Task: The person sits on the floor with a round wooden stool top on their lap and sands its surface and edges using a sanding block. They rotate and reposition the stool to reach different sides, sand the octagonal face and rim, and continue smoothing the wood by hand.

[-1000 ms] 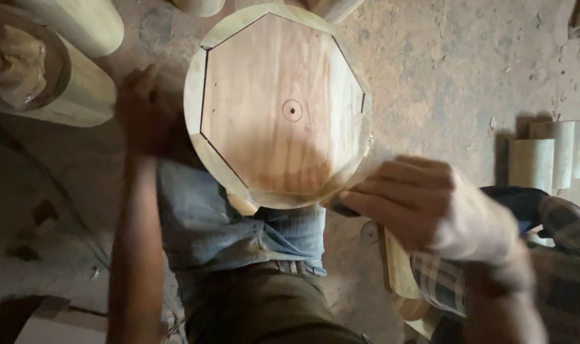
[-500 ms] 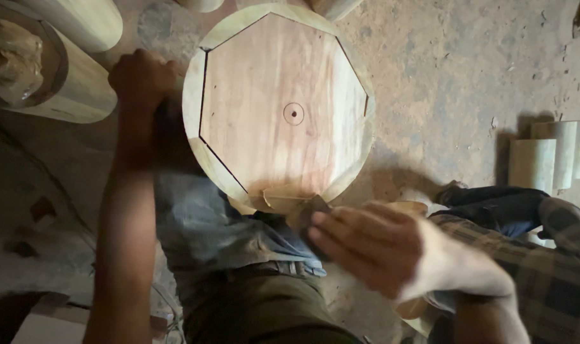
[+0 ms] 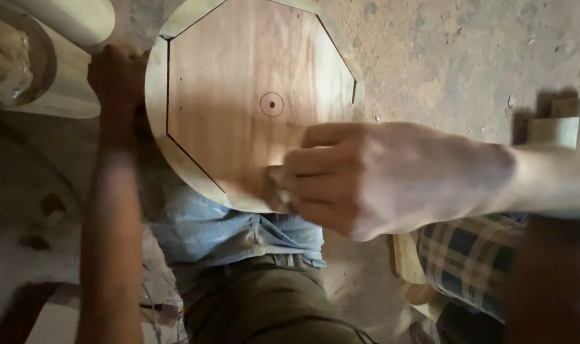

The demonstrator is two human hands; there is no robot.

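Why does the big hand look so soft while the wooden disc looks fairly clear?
In the head view, the right hand sits close to the camera and is blurred; the wooden disc shows sharper grain and drawn lines. The left hand and lower left lie in dim shadow; the dusty floor is brighter.

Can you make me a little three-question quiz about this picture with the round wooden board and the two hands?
1. True or false: the left hand grips the edge of the round wooden board.
2. Which shape is drawn on the board? A) star B) many-sided outline C) heart
3. Fill in: the right hand pinches a small ____ thing against the board's near edge.

Key: 1 true. 2 B, with a small ringed dot in the middle. 3 grey; what it is cannot be told.
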